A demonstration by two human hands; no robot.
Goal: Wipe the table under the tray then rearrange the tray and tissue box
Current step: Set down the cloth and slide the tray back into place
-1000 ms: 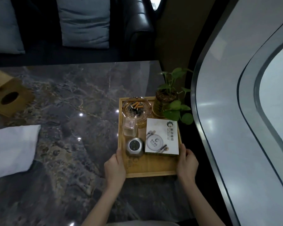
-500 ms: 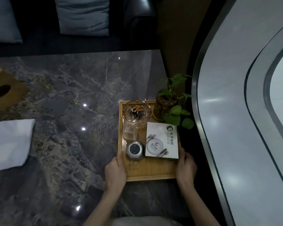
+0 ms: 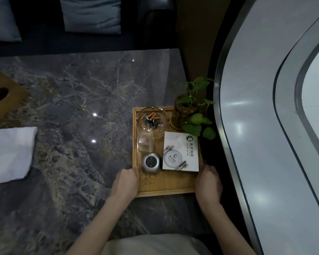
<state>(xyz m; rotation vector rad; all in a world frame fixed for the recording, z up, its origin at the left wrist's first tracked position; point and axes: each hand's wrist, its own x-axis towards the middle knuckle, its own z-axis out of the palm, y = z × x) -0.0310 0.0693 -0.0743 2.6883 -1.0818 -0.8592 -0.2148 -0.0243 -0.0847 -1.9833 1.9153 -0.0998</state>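
Both the left hand [image 3: 125,183] and right hand [image 3: 208,183] keep gripping the wooden tray [image 3: 166,186], barely shifted along the worktop's [image 3: 81,89] right edge, likely being settled after wiping.

- The scene is dim overall, with muted, bluish colours.
- Small white glints of overhead lights sit on the polished table [image 3: 77,92] near the frame's centre.
- Soft glare patches streak the pale curved surface [image 3: 265,126] at right.
- The upper left sinks into near-black shadow.
- Wide-angle distortion bends straight lines at the edges.
- Fine detail is soft and slightly noisy.
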